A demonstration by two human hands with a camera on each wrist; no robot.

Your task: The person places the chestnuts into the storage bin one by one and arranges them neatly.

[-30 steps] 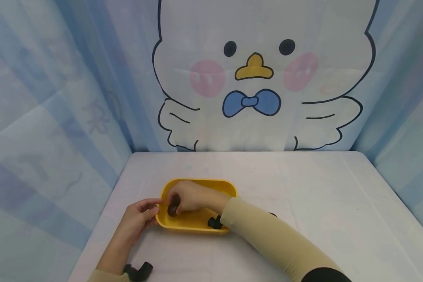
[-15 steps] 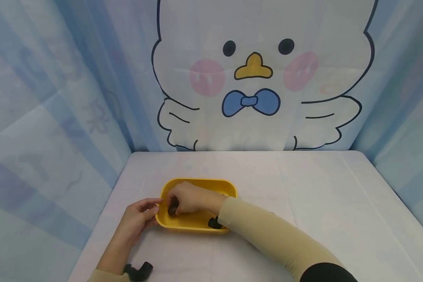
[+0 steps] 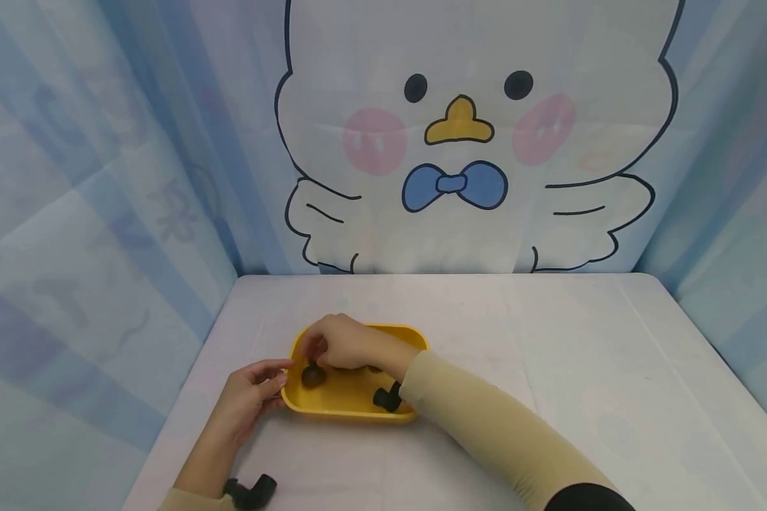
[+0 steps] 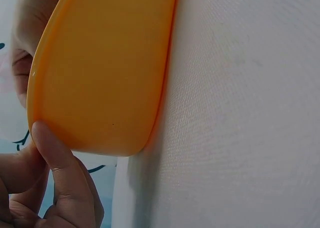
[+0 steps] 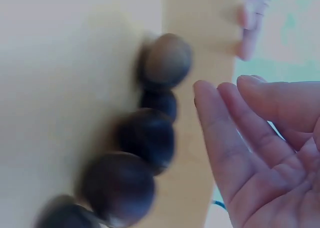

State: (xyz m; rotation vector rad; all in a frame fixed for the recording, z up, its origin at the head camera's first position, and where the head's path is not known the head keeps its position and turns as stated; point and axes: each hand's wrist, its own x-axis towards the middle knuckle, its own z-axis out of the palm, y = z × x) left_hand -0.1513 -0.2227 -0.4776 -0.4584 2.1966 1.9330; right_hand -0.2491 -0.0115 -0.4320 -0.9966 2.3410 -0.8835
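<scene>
A yellow tray point(image 3: 358, 410) lies on the table. My left hand point(image 3: 252, 394) holds its left end, thumb and forefinger at the rim; in the left wrist view the thumb point(image 4: 52, 148) presses near the rim corner. Over the tray's left part is my right hand point(image 3: 341, 342), its fingers reaching forward with nothing between them. Just below those fingertips a dark brown ball point(image 3: 314, 375), shiny like a chestnut, sits in the tray. The right wrist view shows several such brown balls point(image 5: 120, 188) in a row along the tray wall. My right forearm hides part of the tray.
Small black wrist cameras ride on my right wrist point(image 3: 386, 399) and left wrist point(image 3: 252, 491). The white table point(image 3: 550, 333) extends right of the tray. Behind it hangs a curtain point(image 3: 454, 234) with a printed cartoon bird; more blue cloth point(image 3: 102, 248) hangs at the left.
My right hand has let go of the brown ball and risen slightly away from it, so the ball now shows in the tray. My left hand has stayed at the rim.
</scene>
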